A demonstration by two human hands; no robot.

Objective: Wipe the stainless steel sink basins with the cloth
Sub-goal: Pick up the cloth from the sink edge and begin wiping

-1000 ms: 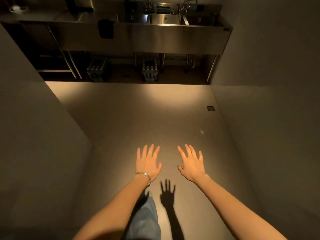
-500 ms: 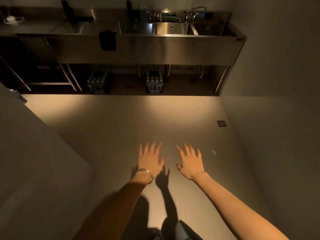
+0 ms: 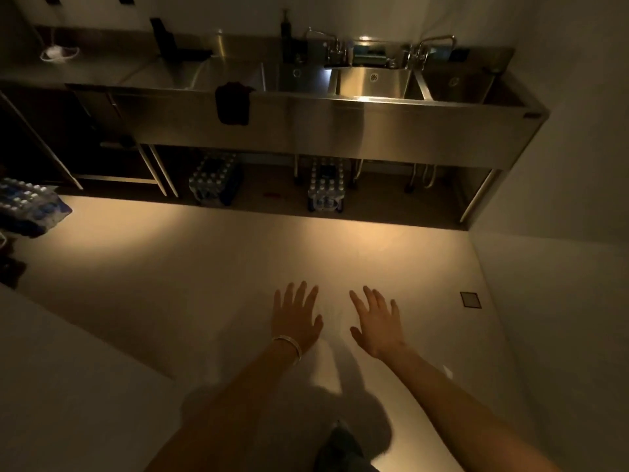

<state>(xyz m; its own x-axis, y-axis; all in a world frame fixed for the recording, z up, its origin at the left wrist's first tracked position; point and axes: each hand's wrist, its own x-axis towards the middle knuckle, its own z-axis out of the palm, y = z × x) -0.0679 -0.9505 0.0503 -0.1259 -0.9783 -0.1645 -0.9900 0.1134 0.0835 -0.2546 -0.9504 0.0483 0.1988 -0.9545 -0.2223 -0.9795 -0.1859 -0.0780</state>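
A long stainless steel sink unit (image 3: 340,131) stands against the far wall, with several basins side by side; the middle basin (image 3: 374,81) is brightly lit. A dark cloth (image 3: 233,102) hangs over the unit's front rim, left of the basins. My left hand (image 3: 296,318), with a bracelet on its wrist, and my right hand (image 3: 376,320) are stretched out in front of me over the floor, fingers straight and spread, holding nothing. Both are well short of the sink.
Two faucets (image 3: 332,46) rise behind the basins. Packs of water bottles (image 3: 326,190) sit on the floor under the unit, another pack (image 3: 29,207) at the left edge. Walls close in on both sides. A small floor drain (image 3: 470,299) lies at right.
The sink unit has grown larger and sits lower in view as I walk toward it. My hands stay outstretched and empty.
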